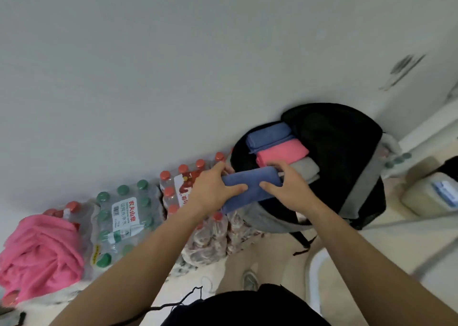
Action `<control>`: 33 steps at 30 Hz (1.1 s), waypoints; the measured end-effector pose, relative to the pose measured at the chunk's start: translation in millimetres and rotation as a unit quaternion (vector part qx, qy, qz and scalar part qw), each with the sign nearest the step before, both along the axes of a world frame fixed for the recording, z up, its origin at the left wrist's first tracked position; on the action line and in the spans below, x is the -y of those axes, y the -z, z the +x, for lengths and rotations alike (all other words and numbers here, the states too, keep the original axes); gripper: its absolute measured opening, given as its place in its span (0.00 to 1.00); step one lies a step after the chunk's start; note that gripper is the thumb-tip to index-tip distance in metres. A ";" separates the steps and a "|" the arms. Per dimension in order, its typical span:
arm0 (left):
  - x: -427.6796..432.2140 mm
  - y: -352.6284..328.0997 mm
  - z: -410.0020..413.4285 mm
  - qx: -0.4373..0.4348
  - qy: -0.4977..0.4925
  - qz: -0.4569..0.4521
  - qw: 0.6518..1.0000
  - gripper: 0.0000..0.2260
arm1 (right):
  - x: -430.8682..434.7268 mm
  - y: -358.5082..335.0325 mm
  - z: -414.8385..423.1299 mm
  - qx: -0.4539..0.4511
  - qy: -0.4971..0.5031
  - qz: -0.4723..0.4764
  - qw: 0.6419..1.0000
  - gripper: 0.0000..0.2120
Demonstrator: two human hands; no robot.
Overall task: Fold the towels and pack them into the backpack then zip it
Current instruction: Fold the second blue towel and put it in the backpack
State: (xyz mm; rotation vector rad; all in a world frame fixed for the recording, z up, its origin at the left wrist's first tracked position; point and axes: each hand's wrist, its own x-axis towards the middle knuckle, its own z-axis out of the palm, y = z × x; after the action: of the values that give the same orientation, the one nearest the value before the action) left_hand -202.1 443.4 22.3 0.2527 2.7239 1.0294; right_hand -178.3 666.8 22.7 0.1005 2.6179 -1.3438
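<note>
A black and grey backpack [347, 152] stands open against the wall on top of bottle packs. Inside it lie a folded blue towel [269, 133], a folded pink towel [282, 152] and a folded grey towel [306, 168], side by side. A second folded blue towel [252, 187] is held at the bag's mouth. My left hand [213, 189] grips its left end, thumb on top. My right hand [287, 187] grips its right end, fingers curled over the far edge. A crumpled pink towel [42, 254] lies on a bottle pack at the far left.
Shrink-wrapped packs of water bottles with green caps [121, 221] and red caps [178, 184] line the white wall. A pale jug with a blue label [431, 194] stands at the right. My shoes [250, 280] show on the pale floor below.
</note>
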 end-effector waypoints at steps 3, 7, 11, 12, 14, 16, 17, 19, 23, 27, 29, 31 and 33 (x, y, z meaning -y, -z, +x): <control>-60.2 -2.2 -6.3 0.015 0.020 0.056 0.998 0.17 | -44.0 3.2 11.8 0.009 0.099 0.048 0.994 0.27; -112.1 11.7 -2.1 0.072 0.109 0.034 0.991 0.13 | -80.2 20.2 21.0 0.067 0.121 0.162 0.977 0.28; -136.5 35.2 8.2 0.087 0.125 -0.035 0.988 0.14 | -79.5 39.5 24.7 0.107 0.114 0.216 0.964 0.22; -140.1 38.0 9.3 0.092 0.120 -0.049 0.987 0.15 | -76.4 42.8 24.7 0.114 0.114 0.234 0.959 0.22; -145.4 41.3 11.1 0.099 0.107 -0.065 0.987 0.15 | -71.1 47.0 26.6 0.103 0.113 0.280 0.948 0.23; -149.2 41.4 14.0 0.092 0.083 -0.062 0.990 0.13 | -67.4 49.1 31.7 0.026 0.111 0.341 0.933 0.21; -151.3 40.6 16.1 0.084 0.069 -0.052 0.993 0.13 | -65.1 48.4 34.9 -0.016 0.115 0.363 0.924 0.19; -155.2 39.5 22.3 0.074 0.037 -0.018 0.996 0.12 | -60.6 49.1 41.4 -0.054 0.144 0.360 0.920 0.16; -159.8 44.3 30.6 0.078 0.034 0.019 0.996 0.13 | -58.3 59.4 48.4 -0.005 0.181 0.232 0.956 0.22; -144.8 37.1 17.6 0.002 0.108 -0.082 0.991 0.17 | -58.4 65.1 53.4 -0.023 0.209 0.153 0.965 0.30; -131.2 30.3 5.3 -0.044 0.157 -0.146 0.976 0.17 | -55.0 68.1 57.1 -0.034 0.200 0.181 0.962 0.28; -118.4 24.6 -4.4 -0.070 0.224 -0.220 0.947 0.15 | -47.6 71.5 58.4 -0.036 0.196 0.216 0.956 0.27; -108.0 20.8 -8.7 -0.038 0.287 -0.240 0.927 0.14 | -35.6 73.6 56.0 0.001 0.186 0.257 0.948 0.31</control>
State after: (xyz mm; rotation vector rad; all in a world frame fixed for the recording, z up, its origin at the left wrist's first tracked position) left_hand -210.9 551.4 1.5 0.9360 2.5963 0.1888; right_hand -122.3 702.4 -50.9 0.6998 2.9805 -0.6957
